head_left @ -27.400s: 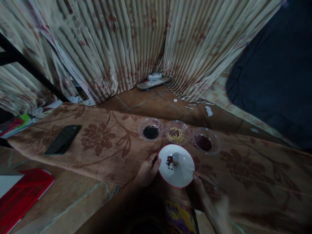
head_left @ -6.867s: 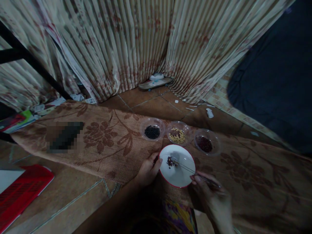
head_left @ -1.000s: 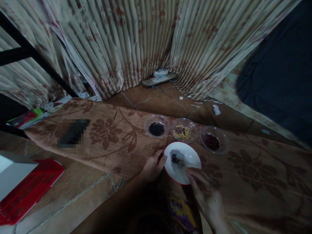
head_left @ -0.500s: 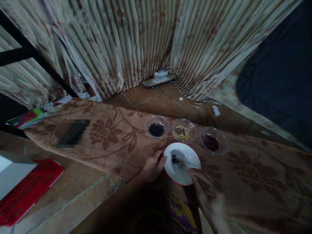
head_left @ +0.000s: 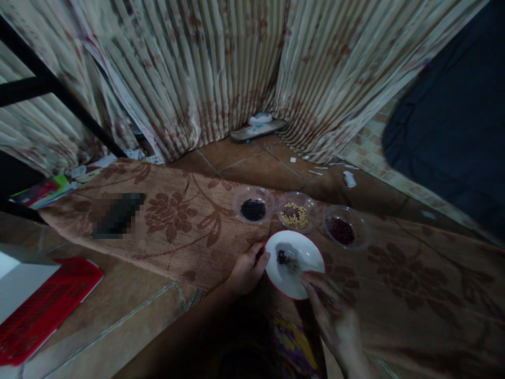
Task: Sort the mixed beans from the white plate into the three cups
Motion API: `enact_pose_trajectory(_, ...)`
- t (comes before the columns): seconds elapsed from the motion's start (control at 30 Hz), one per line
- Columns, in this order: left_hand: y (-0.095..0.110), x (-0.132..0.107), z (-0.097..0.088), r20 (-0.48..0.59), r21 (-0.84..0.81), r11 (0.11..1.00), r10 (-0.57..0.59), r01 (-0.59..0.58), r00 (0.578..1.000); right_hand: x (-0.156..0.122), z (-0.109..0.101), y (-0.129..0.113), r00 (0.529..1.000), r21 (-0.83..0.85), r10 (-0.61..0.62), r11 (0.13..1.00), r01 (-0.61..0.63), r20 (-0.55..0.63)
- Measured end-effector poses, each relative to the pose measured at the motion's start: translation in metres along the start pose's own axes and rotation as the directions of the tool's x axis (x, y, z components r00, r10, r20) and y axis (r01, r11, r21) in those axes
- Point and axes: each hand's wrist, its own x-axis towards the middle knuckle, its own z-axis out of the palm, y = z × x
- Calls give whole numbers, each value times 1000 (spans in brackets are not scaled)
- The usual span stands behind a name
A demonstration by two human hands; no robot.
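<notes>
A white plate with a red rim (head_left: pixel 311 257) lies on a brown flowered cloth (head_left: pixel 181 231), with a small heap of dark beans (head_left: pixel 282 257) on it. My left hand (head_left: pixel 248 269) grips the plate's left edge, thumb on the rim. My right hand (head_left: pixel 332 315) is closed on thin tweezers (head_left: pixel 300 269) whose tips reach into the plate beside the beans. Beyond the plate stand three clear bowls: black beans (head_left: pixel 253 209), pale yellow beans (head_left: pixel 294 215) and dark red beans (head_left: pixel 341 230).
A dark, blurred-out flat object (head_left: pixel 118 215) lies on the cloth's left part. A red folder (head_left: pixel 43 305) lies on the tiled floor at the left. Striped curtains (head_left: pixel 221 68) hang behind, with a sandal (head_left: pixel 258 126) below them. A dark cloth (head_left: pixel 450 121) hangs at the right.
My right hand has shifted slightly left and down, keeping the tweezers' tips near the bean heap. My left hand and the plate have stayed in place.
</notes>
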Motion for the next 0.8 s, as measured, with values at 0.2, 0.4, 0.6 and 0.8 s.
enact_pose_trajectory(0.2, 2, 0, 0, -9, 0, 1000, -5, 5, 1000, 1, 1, 3, 1000, -25, -1, 1000, 2, 14)
enact_pose_trajectory(0.4, 4, 0, -1, -8, -9, 1000, 7, -7, 1000, 1, 0, 2, 1000, -22, -29, 999, 29, 4)
enact_pose_trajectory(0.6, 3, 0, -1, -2, -2, 1000, 4, -4, 1000, -4, 0, 7, 998, 24, 61, 998, -61, -12)
enact_pose_trajectory(0.8, 5, 0, -2, -8, -43, 999, 18, -18, 1000, 18, -40, 2, 934, -25, 135, 988, -151, -330)
